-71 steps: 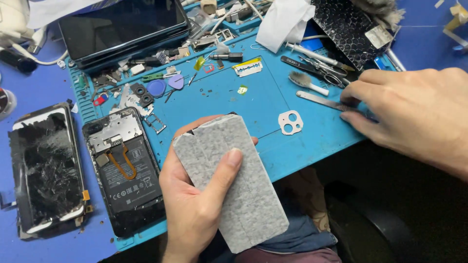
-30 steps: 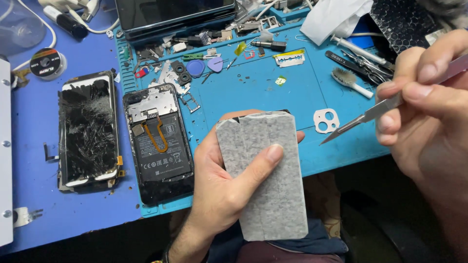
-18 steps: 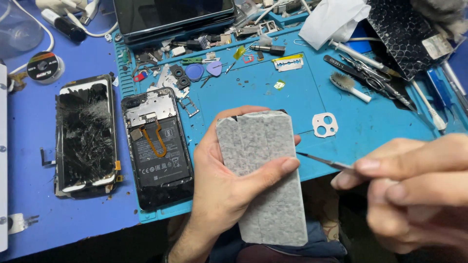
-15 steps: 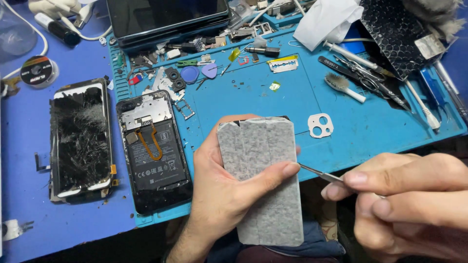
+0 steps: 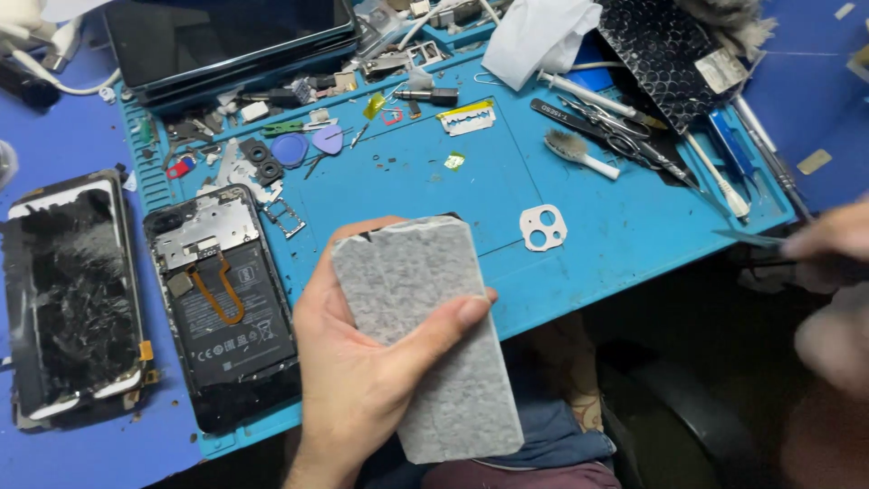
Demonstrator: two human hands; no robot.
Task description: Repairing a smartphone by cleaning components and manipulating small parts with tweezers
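My left hand (image 5: 362, 380) grips a phone panel (image 5: 425, 335) whose upturned face is covered in rough grey-white adhesive residue; my thumb presses across its right side. It hangs over the near edge of the blue work mat (image 5: 425, 195). My right hand (image 5: 833, 290) is blurred at the right edge of the view, pinching thin metal tweezers (image 5: 749, 238) whose tip points left. The tweezers are well apart from the panel.
An opened phone body (image 5: 222, 303) with an orange flex cable lies on the mat's left; a cracked screen (image 5: 68, 294) lies beside it. A white camera-lens frame (image 5: 543, 226), a brush (image 5: 579, 156), scissors, picks, small parts and a dark tablet (image 5: 231, 41) crowd the far side.
My right hand with the tweezers has pulled away from the panel's right edge toward the far right. The left hand keeps holding the panel in the same grip.
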